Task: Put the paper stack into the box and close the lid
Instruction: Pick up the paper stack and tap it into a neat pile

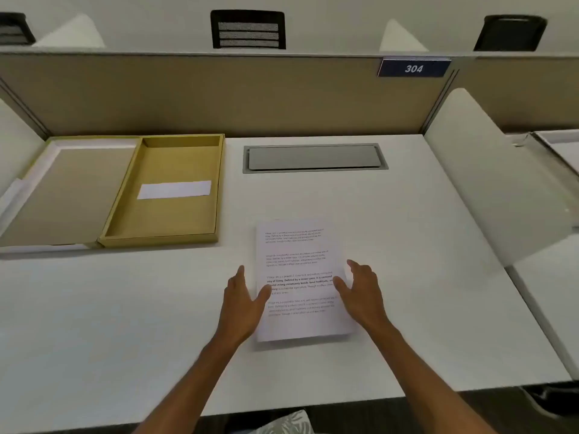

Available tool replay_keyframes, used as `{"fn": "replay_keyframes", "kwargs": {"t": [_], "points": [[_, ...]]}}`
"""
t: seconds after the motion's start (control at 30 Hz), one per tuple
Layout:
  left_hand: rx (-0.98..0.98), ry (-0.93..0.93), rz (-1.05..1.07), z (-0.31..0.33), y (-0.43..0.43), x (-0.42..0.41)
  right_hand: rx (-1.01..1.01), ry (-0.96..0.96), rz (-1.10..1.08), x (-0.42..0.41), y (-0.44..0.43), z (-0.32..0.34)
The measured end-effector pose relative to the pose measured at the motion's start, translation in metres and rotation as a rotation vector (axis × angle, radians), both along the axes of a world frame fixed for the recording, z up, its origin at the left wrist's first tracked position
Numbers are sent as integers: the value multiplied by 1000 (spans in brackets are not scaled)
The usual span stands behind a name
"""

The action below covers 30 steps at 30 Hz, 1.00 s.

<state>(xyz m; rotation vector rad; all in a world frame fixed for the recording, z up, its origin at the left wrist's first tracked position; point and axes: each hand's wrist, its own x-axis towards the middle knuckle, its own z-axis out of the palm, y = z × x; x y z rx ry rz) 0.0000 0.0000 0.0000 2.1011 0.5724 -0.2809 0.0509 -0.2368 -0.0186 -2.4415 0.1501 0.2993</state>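
A stack of white printed paper (297,261) lies flat on the white desk (391,245) in front of me. My left hand (242,300) is at the stack's left edge, fingers apart, thumb over the sheet. At the right edge is my right hand (360,291), also spread, with its thumb over the paper. Neither hand grips the stack. A shallow yellow-brown box (163,189) stands open at the far left of the desk, with a white label inside. Its lid (62,192) lies folded out flat to the left of it.
A grey cable-port cover (313,158) is set into the desk behind the paper. A beige partition (219,92) with a blue "304" sign (413,68) closes the back. A white side divider (488,170) stands at the right. Chair backs show beyond the partition.
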Motion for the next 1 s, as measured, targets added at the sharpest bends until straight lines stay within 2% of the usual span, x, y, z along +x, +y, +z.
{"fn": "replay_keyframes", "kwargs": {"t": [0.17,0.33,0.57,0.7,0.87,0.93,1.0], "points": [[-193,254,238,-15,1,9,29,226,-188,3,9,-11],[-389,242,368,-20,-3,21,143,324,-377,15,15,-12],[-542,320,485,-28,5,38,385,405,-526,33,11,-16],[-586,371,463,-28,15,46,458,488,-527,41,5,-15],[-508,321,367,-33,19,45,317,455,-429,43,9,-15],[-462,278,337,-35,17,46,381,487,-425,45,8,-14],[-495,279,314,-34,18,47,447,530,-404,47,4,-13]]}}
